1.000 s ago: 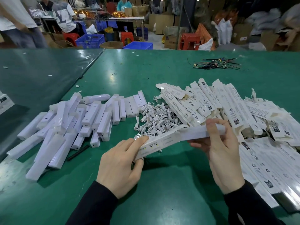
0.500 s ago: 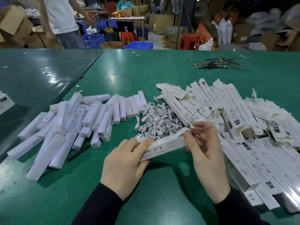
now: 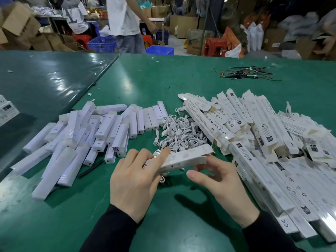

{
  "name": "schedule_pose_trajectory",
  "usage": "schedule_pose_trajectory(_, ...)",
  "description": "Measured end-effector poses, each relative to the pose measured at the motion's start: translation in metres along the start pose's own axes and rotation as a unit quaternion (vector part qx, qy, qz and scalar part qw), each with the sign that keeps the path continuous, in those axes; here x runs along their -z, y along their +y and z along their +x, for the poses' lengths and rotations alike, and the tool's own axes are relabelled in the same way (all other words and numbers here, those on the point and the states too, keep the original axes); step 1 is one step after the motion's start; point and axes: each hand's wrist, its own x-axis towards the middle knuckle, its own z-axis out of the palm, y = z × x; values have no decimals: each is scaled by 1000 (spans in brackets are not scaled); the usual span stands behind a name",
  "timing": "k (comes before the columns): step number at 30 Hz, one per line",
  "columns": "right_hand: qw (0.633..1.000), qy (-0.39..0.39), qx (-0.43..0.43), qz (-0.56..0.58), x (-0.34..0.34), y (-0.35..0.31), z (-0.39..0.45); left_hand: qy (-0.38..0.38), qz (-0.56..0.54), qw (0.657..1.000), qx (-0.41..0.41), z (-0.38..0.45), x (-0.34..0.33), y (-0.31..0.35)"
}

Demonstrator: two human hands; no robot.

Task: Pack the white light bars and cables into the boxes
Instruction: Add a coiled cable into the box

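A green desk (image 3: 181, 84) fills most of the frame. The heap of flat printed boxes (image 3: 272, 142) spreads over its right side, and the pile of white light bars (image 3: 87, 135) lies at centre left. Between them, at the middle, sits the tangle of white cables (image 3: 180, 133). A bundle of dark wires (image 3: 247, 72) lies in the upper right.

At lower centre, both hands hold one box (image 3: 183, 158) just above the desk. The left hand (image 3: 134, 182) grips its near end, fingers curled over the top, forefinger stretched along it. The right hand (image 3: 218, 179) supports the far end from beneath with curved fingers, thumb out toward the left.

A white cable plug seems to hang below the box by the left hand. If so, the cable could slip out, or get pinched when the flap is tucked. Whether the far flap is closed I cannot tell; an open flap could let a bar slide out when the box is tilted.
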Motion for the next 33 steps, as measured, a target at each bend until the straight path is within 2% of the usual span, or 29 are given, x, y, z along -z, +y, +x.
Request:
schedule_pose_trajectory(4,997,-38,-48,39,5,-2,1,43,-1,998,-37,0,2,0)
schedule_pose_trajectory(8,995,-76,-49,31,4,-4,-2,87,0,993,-83,0,1,8)
schedule_pose_trajectory(12,994,-83,-46,51,1,-5,-4,109,-14,990,-86,-4,0,7)
schedule_pose_trajectory(17,995,-94,3,-24,-2,-5,-4,9,-50,999,-15,-1,-4,3)
schedule_pose_trajectory(18,996,-81,15,-20,0,-4,-3,-2,-56,998,14,-1,-3,0)
schedule_pose_trajectory(20,999,-2,39,-10,6,0,0,15,-63,995,82,0,0,-9)
schedule_pose_trajectory(22,992,65,59,-92,11,8,3,33,-63,988,135,0,0,-14)
schedule_pose_trajectory(24,965,53,65,-250,9,20,4,42,-88,979,182,1,-3,-14)
schedule_pose_trajectory(26,915,-3,65,-397,2,30,3,50,-153,962,219,2,-6,-10)
schedule_pose_trajectory(28,892,-8,72,-445,-5,32,8,54,-247,938,238,3,-8,-4)
schedule_pose_trajectory(30,883,12,100,-458,-12,29,14,38,-356,892,275,4,-9,2)
schedule_pose_trajectory(32,864,1,122,-489,-18,28,17,5,-461,830,314,6,-9,5)
schedule_pose_trajectory(33,872,-12,120,-475,-19,29,17,-9,-497,803,329,6,-9,6)
